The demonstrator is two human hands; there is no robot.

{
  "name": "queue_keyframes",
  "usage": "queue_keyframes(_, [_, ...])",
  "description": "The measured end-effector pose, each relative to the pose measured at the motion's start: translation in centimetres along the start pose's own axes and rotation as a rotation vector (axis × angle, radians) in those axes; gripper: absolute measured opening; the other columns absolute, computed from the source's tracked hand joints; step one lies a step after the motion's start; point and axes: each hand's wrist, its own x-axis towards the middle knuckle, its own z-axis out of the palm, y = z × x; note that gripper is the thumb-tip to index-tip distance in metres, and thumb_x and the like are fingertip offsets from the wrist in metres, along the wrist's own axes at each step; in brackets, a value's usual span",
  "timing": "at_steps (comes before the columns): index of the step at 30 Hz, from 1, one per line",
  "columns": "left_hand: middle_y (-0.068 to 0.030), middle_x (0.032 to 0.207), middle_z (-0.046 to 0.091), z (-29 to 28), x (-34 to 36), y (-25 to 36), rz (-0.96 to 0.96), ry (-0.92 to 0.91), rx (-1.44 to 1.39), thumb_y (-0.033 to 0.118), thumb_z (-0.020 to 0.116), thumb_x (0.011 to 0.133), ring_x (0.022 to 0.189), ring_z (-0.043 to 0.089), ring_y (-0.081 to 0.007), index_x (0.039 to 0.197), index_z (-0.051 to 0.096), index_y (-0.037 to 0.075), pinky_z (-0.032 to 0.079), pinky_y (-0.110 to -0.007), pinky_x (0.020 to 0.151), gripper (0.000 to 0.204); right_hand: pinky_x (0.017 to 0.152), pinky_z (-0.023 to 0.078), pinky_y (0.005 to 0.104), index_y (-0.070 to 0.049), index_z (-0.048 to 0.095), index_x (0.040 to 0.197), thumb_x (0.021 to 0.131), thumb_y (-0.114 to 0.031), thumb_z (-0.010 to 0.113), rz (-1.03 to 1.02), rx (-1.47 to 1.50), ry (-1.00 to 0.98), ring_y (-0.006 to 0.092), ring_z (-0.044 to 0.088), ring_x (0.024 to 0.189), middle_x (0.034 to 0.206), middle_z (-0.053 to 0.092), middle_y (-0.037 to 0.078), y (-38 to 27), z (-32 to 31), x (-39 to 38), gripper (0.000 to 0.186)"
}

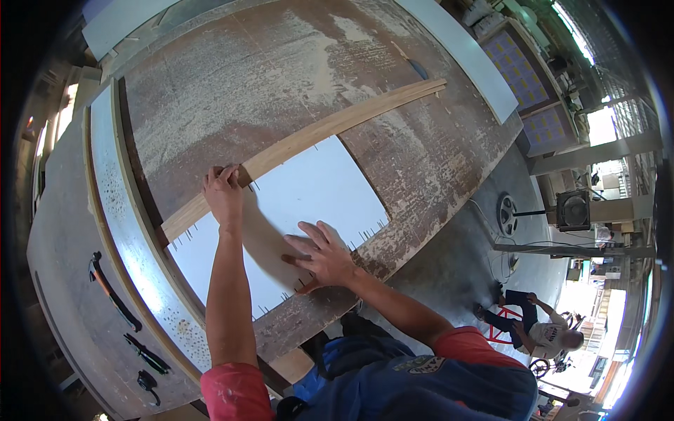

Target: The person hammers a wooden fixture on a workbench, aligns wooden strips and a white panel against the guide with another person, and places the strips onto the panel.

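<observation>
A long pale wooden strip (372, 104) lies along the far edge of a white board (326, 182), which has short dark marks along its edges and sits on a worn wooden worktop (435, 161). My left hand (223, 189) has its fingers curled over the strip at the board's far edge. My right hand (324, 259) rests on the board nearer to me, fingers spread out near the right-hand part of its near edge, holding nothing.
At left, a long white rail (123, 189) borders the worktop, with a hammer (112, 295), pliers (147, 354) and a small black tool (147, 386) beside it. A white panel (477, 70) lines the far right. A seated person (547, 337) and a fan (572, 209) are at right.
</observation>
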Motion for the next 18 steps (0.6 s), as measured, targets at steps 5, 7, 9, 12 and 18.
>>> queue_keyframes(5, [-0.0059,0.095,0.064,-0.2,0.1,0.1,0.045,0.031,0.000,0.015,0.069,0.087,0.091,0.059,-0.0299,0.096,0.077,0.017,0.047,-0.044,0.083,0.012,0.114,0.022,0.0648,-0.024,0.062,0.133,0.068,-0.075,0.068,-0.011,0.070,-0.066,0.0395,0.024,0.146,0.155,0.036,0.010,1.0,-0.5,-0.2,0.083])
queue_keyframes(7, [-0.0037,0.098,0.064,-0.2,0.2,0.1,0.004,-0.022,-0.006,0.016,0.068,0.088,0.095,0.058,-0.0276,0.097,0.077,0.018,0.045,-0.043,0.085,0.013,0.116,0.022,0.0617,-0.022,0.060,0.134,0.073,-0.071,0.069,0.026,0.126,0.013,0.0374,0.029,0.145,0.151,0.042,0.011,4.0,-1.2,0.1,0.079])
queue_keyframes(9, [-0.0041,0.098,0.064,-0.2,0.2,0.1,0.039,0.007,-0.005,0.015,0.068,0.088,0.095,0.058,-0.0281,0.097,0.077,0.018,0.045,-0.043,0.085,0.013,0.116,0.023,0.0582,-0.015,0.057,0.136,0.084,-0.062,0.066,0.094,0.017,0.343,0.0393,0.037,0.141,0.147,0.047,0.016,11.8,-2.7,2.0,0.071])
queue_keyframes(12, [-0.0050,0.098,0.064,-0.1,0.2,0.3,0.041,-0.011,-0.002,0.015,0.068,0.088,0.094,0.058,-0.0290,0.097,0.077,0.017,0.045,-0.043,0.084,0.013,0.121,0.019,0.0505,0.003,0.039,0.146,0.097,-0.051,0.051,0.647,-0.238,0.424,0.0407,0.029,0.145,0.153,0.037,0.025,26.1,-7.0,3.9,0.074])
queue_keyframes(18, [-0.0067,0.094,0.065,0.0,0.3,0.2,0.081,-0.005,-0.031,0.011,0.068,0.087,0.092,0.058,-0.0301,0.097,0.076,0.014,0.046,-0.043,0.084,0.014,0.122,0.016,0.0505,-0.002,0.026,0.154,0.100,-0.057,0.039,0.916,-0.400,0.377,0.0358,0.017,0.150,0.162,0.022,0.017,40.7,-9.1,5.7,0.078])
